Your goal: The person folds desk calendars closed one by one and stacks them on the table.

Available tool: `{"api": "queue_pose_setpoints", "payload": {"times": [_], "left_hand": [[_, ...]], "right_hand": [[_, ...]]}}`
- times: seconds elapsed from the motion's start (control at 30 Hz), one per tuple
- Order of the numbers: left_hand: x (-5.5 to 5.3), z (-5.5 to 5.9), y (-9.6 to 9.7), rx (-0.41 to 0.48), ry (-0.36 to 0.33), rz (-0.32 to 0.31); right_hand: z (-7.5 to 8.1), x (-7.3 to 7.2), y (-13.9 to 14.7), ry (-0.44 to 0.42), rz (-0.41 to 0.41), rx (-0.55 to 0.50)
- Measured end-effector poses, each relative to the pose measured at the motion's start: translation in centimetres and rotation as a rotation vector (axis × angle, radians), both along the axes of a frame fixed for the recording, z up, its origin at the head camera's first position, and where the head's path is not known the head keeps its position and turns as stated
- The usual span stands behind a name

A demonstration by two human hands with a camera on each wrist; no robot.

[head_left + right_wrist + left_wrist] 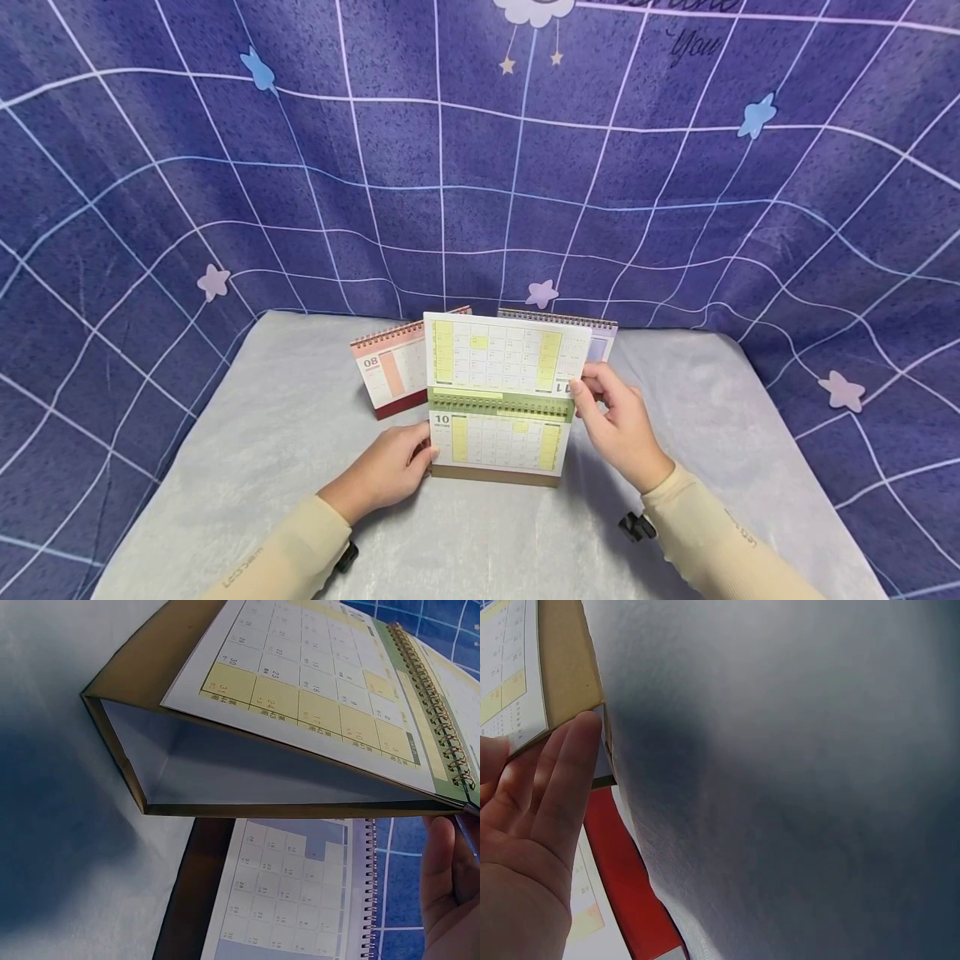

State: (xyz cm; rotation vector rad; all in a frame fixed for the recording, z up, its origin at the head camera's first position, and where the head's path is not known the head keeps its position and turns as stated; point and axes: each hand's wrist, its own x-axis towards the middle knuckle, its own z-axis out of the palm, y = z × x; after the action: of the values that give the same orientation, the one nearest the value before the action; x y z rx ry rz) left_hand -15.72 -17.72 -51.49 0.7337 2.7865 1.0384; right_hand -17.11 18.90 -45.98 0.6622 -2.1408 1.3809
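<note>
A desk calendar [491, 446] with green headers and yellow columns stands on its brown card base, its page marked 10 facing me. Above the ring binding [498, 407], a lifted calendar page [510, 354] stands up with its print upside down. My left hand [386, 467] grips the lower left edge of the stand, thumb in front and fingers behind, as the left wrist view also shows. At the right side, my right hand [618, 417] pinches the lifted page near the rings. The hollow side of the brown stand [142, 727] shows in the right wrist view.
Behind on the left stands a pink calendar [397, 367] marked 08 with a dark red base. A purple calendar [602, 342] stands behind on the right, partly hidden. All rest on a grey cloth-covered table [262, 433]. A blue gridded curtain [480, 208] rises at the back and sides.
</note>
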Motion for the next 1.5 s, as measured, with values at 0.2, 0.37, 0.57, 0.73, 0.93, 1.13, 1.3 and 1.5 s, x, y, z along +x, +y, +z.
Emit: {"api": "queue_pose_setpoints", "payload": {"times": [0.2, 0.37, 0.57, 0.73, 0.93, 1.13, 1.3, 1.5], "left_hand": [[-0.01, -0.09, 0.04, 0.005, 0.001, 0.005], [-0.02, -0.14, -0.05, 0.003, 0.000, 0.003], [-0.06, -0.13, -0.06, 0.011, -0.001, -0.006], [0.01, 0.02, -0.02, 0.015, -0.005, -0.004], [0.05, 0.10, -0.01, 0.016, -0.016, -0.001], [0.04, 0.06, -0.01, 0.016, -0.005, -0.006], [0.08, 0.01, 0.03, 0.024, -0.017, -0.005], [0.17, 0.08, 0.08, 0.032, -0.050, 0.001]], "right_hand": [[-0.01, 0.05, 0.03, 0.014, -0.004, 0.010], [-0.14, 0.09, 0.05, 0.040, 0.001, 0.017], [-0.18, 0.18, 0.05, 0.071, 0.000, 0.022], [-0.12, 0.22, 0.14, 0.097, -0.005, 0.041], [-0.07, 0.25, 0.36, 0.159, -0.006, 0.080], [-0.17, 0.26, 0.46, 0.221, -0.015, 0.112], [-0.13, 0.28, 0.38, 0.244, -0.017, 0.115], [-0.11, 0.26, 0.39, 0.275, -0.012, 0.127]]}}
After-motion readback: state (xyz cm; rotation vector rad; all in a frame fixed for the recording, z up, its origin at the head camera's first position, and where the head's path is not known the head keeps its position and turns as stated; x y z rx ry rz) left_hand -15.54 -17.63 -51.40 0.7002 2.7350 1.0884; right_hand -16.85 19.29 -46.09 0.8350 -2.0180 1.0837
